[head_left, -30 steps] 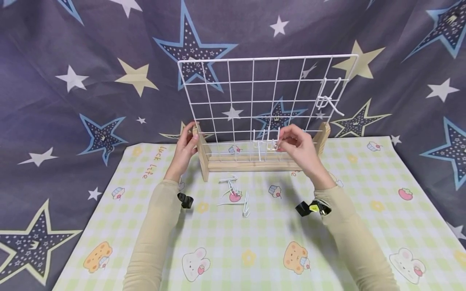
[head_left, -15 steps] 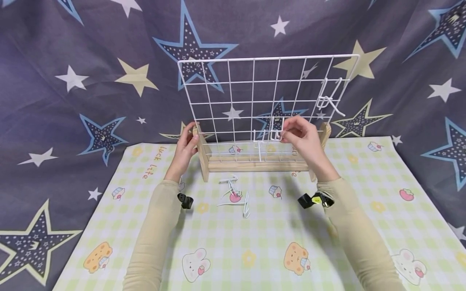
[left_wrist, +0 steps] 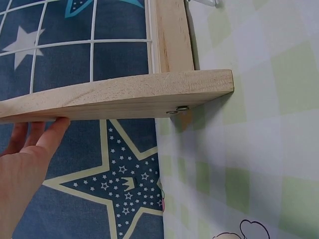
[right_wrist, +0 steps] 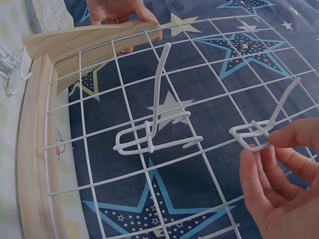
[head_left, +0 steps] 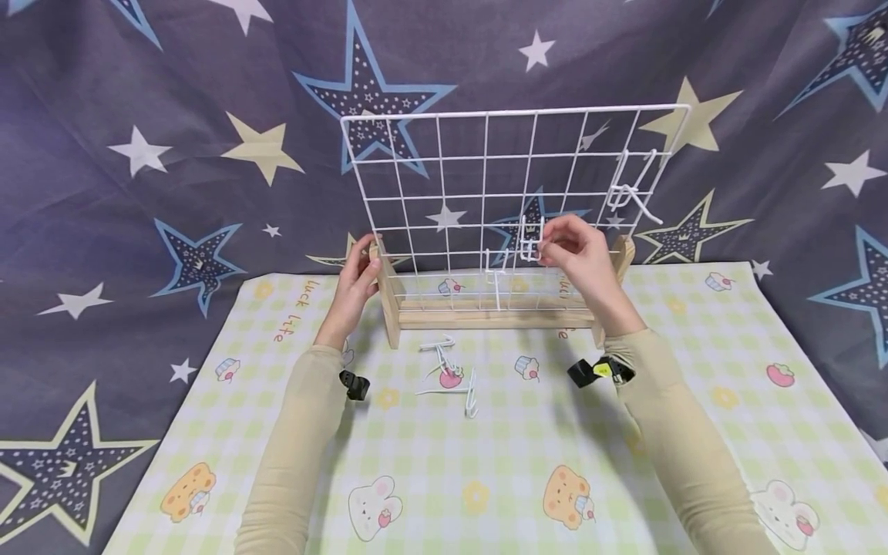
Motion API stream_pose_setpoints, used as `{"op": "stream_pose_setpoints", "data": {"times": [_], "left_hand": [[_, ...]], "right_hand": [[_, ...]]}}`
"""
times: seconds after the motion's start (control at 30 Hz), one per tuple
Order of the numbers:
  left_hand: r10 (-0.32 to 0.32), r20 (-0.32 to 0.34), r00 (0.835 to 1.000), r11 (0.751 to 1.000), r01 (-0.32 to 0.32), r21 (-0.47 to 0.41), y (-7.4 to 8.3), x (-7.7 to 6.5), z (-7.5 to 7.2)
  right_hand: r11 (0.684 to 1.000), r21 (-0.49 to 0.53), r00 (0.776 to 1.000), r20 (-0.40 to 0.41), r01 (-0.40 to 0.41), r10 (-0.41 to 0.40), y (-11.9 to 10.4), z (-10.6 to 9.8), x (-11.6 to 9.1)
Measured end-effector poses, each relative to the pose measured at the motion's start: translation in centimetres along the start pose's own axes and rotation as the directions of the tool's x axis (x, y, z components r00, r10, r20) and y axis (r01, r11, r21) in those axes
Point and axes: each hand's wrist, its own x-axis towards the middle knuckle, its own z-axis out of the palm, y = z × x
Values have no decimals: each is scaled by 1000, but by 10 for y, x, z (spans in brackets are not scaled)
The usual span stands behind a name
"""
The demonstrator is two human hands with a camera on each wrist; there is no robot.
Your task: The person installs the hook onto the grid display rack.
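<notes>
A white wire grid panel (head_left: 463, 157) stands upright in a wooden stand (head_left: 496, 318). My left hand (head_left: 352, 293) grips the stand's left wooden side piece (left_wrist: 149, 92), its fingertips against the outer face in the left wrist view. My right hand (head_left: 581, 262) pinches a white metal hook (right_wrist: 250, 135) between thumb and fingers, at the front of the grid. To its left, a second white hook (right_wrist: 158, 99) hangs on the lower grid, its prong jutting outward. Another white hook (head_left: 630, 189) hangs near the grid's upper right corner.
Several loose white hooks (head_left: 444, 368) lie in a small pile on the checked tablecloth (head_left: 416, 462), in front of the stand. A dark star-patterned cloth (head_left: 201, 92) hangs close behind the grid.
My right hand has risen along the grid and shifted slightly right, carrying the pinched hook about one row higher. The left hand keeps its grip on the side piece.
</notes>
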Motion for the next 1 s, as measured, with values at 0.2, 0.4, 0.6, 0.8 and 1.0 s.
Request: {"op": "stream_pose_setpoints", "data": {"times": [0.2,0.4,0.6,0.8,1.0], "left_hand": [[9,-3,1000,1000,-9,-4,2,0,1],[11,2,1000,1000,-11,11,2,0,1],[8,5,1000,1000,-8,12,2,-1,1],[10,4,1000,1000,-10,9,1,-1,1],[11,9,1000,1000,-11,13,0,0,0]], "right_hand": [[1000,-16,1000,-16,-10,10,0,0,0],[1000,0,998,-65,-2,2,3,0,-2],[1000,-11,997,-81,-6,5,4,1,-2],[1000,-11,996,-84,-12,11,7,-1,-2],[1000,0,992,-124,-9,8,9,-2,0]]}}
